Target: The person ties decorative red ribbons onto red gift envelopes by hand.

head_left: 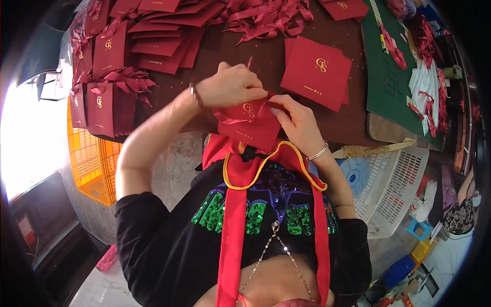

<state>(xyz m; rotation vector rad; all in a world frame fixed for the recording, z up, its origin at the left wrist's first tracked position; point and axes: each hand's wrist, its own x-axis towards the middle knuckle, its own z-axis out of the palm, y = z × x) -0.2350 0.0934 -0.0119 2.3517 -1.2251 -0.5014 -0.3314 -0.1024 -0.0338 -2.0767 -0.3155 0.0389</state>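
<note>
In front of my chest is a small flat dark-red paper bag (pixel 250 129) with gold print, at the table's near edge. A red ribbon (pixel 232 121) loops across its upper part. My left hand (pixel 230 85) is closed above the bag's top, its fingers pinching the ribbon; a short ribbon end sticks up behind the knuckles. My right hand (pixel 299 122) is closed with thumb and forefinger at the bag's upper right corner, on the ribbon by the bag's top edge. The fingertips partly hide the ribbon there.
A stack of red bags (pixel 319 69) lies to the right on the brown table (pixel 220 56). Ribboned bags (pixel 107 102) stand at left, flat ones (pixel 163 46) behind them. Loose ribbons (pixel 266 18) heap at the back. A green cutting mat (pixel 391 82), orange crate (pixel 92 158) and white basket (pixel 399 179) flank me.
</note>
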